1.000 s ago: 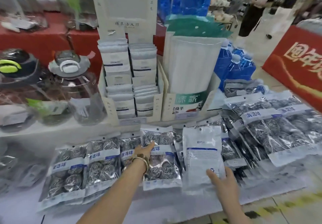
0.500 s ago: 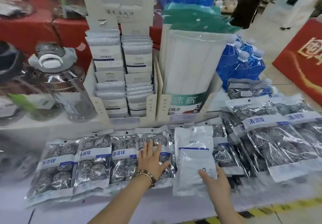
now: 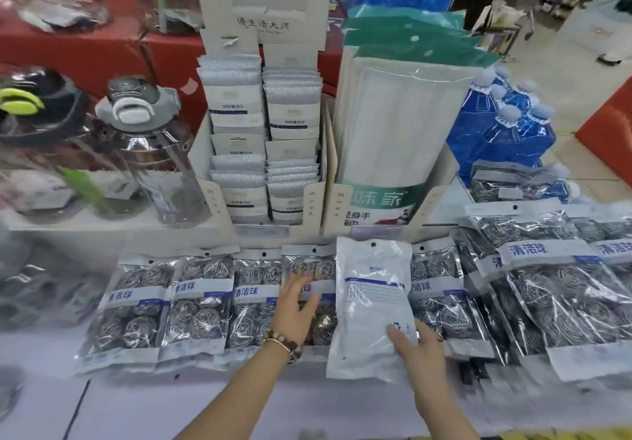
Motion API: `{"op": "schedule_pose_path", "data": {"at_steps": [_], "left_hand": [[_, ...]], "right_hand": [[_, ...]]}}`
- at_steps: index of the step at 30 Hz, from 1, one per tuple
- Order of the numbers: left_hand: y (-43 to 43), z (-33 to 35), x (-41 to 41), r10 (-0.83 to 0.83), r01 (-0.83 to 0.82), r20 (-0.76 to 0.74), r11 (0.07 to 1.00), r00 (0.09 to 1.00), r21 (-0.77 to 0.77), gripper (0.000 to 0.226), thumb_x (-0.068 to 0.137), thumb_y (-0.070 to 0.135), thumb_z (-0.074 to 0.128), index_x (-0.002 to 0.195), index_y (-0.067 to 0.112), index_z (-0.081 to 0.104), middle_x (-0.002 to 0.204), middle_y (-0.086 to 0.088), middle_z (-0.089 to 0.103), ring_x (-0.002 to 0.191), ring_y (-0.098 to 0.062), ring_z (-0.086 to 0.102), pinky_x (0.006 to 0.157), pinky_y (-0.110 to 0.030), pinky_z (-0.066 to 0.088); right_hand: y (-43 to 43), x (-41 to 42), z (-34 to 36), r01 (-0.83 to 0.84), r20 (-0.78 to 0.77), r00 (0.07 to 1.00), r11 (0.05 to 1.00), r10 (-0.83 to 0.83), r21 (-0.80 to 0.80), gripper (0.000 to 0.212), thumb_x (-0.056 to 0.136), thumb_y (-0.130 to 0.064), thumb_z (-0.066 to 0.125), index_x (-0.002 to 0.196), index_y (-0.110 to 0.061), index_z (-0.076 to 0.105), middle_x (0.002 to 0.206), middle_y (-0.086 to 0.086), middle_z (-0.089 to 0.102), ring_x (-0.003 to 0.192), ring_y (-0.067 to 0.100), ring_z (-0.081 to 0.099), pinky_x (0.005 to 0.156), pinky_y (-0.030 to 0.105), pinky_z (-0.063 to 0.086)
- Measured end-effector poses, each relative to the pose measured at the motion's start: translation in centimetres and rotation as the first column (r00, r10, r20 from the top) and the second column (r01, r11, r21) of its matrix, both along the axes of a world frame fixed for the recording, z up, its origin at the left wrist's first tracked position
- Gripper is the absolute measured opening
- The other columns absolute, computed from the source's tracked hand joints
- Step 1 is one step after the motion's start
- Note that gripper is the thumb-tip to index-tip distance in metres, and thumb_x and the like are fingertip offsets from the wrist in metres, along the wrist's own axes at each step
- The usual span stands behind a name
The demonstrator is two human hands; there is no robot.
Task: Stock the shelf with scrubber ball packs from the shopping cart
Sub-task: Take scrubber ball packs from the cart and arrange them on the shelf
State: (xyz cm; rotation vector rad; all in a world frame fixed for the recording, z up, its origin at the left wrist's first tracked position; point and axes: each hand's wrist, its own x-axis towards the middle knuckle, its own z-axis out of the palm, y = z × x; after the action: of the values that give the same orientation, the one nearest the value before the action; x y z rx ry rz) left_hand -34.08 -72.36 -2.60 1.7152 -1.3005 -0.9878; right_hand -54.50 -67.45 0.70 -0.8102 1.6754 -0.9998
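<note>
Presses the left hand (image 3: 295,306), fingers straight and spread, flat on a scrubber ball pack (image 3: 309,268) in the overlapping row (image 3: 201,303) on the white shelf (image 3: 205,405), probably to stop the slippery film from sliding while a neighbour goes in. Pinches with the right hand (image 3: 422,347), thumb on top and the other fingers hidden beneath, the lower corner of the turned-over pack (image 3: 371,303), which lies printed white back up, just right of the pressed one and over the row. Shows crinkly clear plastic throughout, coiled steel-wire balls bulging through it, and flat white headers with punched hang holes.
</note>
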Motion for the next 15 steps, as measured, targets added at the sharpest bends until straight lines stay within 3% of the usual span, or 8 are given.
{"op": "schedule_pose_path", "data": {"at_steps": [2,4,6,8,10,11,13,15], "left_hand": [[0.6,0.8,0.3,0.077,-0.07,-0.256,0.997,0.964,0.036,0.029,0.087,0.016,0.06,0.106,0.036,0.054,0.124,-0.007,0.057,0.108,-0.017,0.056,0.088,-0.03,0.049],[0.9,2.3,0.5,0.157,-0.062,-0.557,0.981,0.816,0.184,0.019,0.089,0.018,0.056,0.108,0.02,0.058,0.108,-0.011,0.065,0.087,-0.017,0.062,0.072,-0.025,0.051],[1.3,3.8,0.7,0.2,0.043,-0.72,0.952,0.665,0.303,0.029,0.093,0.029,0.049,0.112,0.009,0.055,0.078,-0.002,0.069,0.062,-0.013,0.062,0.056,-0.025,0.05],[1.6,3.9,1.3,0.172,0.127,-0.739,0.935,0.652,0.33,0.036,0.094,0.037,0.043,0.111,0.007,0.054,0.061,0.007,0.062,0.05,-0.008,0.057,0.051,-0.023,0.045],[2.0,3.4,2.3,0.193,0.132,-0.725,0.922,0.661,0.365,0.043,0.087,0.045,0.047,0.105,0.007,0.056,0.065,0.003,0.061,0.054,-0.01,0.058,0.054,-0.023,0.045],[2.3,3.2,2.9,0.218,0.11,-0.724,0.92,0.654,0.376,0.046,0.081,0.046,0.053,0.102,0.005,0.056,0.069,0.0,0.062,0.057,-0.012,0.059,0.056,-0.024,0.046],[2.7,2.9,4.0,0.287,0.016,-0.75,0.929,0.596,0.369,0.051,0.073,0.037,0.063,0.111,0.004,0.054,0.077,-0.003,0.065,0.066,-0.017,0.06,0.063,-0.03,0.048],[2.8,3.1,5.3,0.382,-0.119,-0.775,0.919,0.504,0.376,0.055,0.071,0.021,0.066,0.123,0.014,0.048,0.079,-0.005,0.068,0.067,-0.019,0.063,0.065,-0.035,0.052]], "right_hand": [[-0.7,1.4,0.4,-0.032,0.232,0.972,0.999,0.026,0.025,0.033,0.079,-0.01,0.071,0.111,-0.005,0.063,0.097,0.008,0.071,0.088,0.024,0.066,0.078,0.033,0.051],[-1.3,3.4,0.8,-0.098,0.518,0.855,0.983,0.002,0.158,0.047,0.077,-0.022,0.072,0.119,-0.004,0.059,0.107,0.013,0.07,0.096,0.028,0.067,0.085,0.041,0.053],[-1.4,5.5,1.1,-0.243,0.699,0.715,0.93,-0.02,0.276,0.034,0.077,-0.024,0.068,0.106,-0.005,0.065,0.087,0.013,0.072,0.07,0.025,0.07,0.055,0.032,0.056],[-1.3,7.5,0.9,-0.367,0.763,0.647,0.877,0.002,0.31,0.042,0.053,-0.018,0.085,0.088,-0.004,0.066,0.068,0.012,0.065,0.046,0.021,0.06,0.034,0.022,0.044],[-1.1,9.0,0.1,-0.458,0.801,0.597,0.837,0.041,0.298,0.059,0.026,-0.013,0.095,0.077,-0.002,0.068,0.065,0.013,0.063,0.041,0.02,0.057,0.032,0.02,0.042],[-0.9,9.6,-0.2,-0.491,0.82,0.57,0.824,0.056,0.285,0.062,0.023,-0.014,0.096,0.076,0.0,0.068,0.066,0.013,0.064,0.042,0.021,0.058,0.033,0.022,0.044],[-0.8,10.5,0.1,-0.532,0.803,0.587,0.799,0.107,0.282,0.058,0.041,-0.016,0.092,0.09,0.003,0.067,0.077,0.016,0.066,0.055,0.026,0.062,0.041,0.028,0.051],[-0.7,11.1,1.4,-0.568,0.769,0.602,0.792,0.215,0.223,0.053,0.055,-0.019,0.083,0.098,0.006,0.064,0.08,0.018,0.067,0.063,0.028,0.064,0.052,0.033,0.054]]}}
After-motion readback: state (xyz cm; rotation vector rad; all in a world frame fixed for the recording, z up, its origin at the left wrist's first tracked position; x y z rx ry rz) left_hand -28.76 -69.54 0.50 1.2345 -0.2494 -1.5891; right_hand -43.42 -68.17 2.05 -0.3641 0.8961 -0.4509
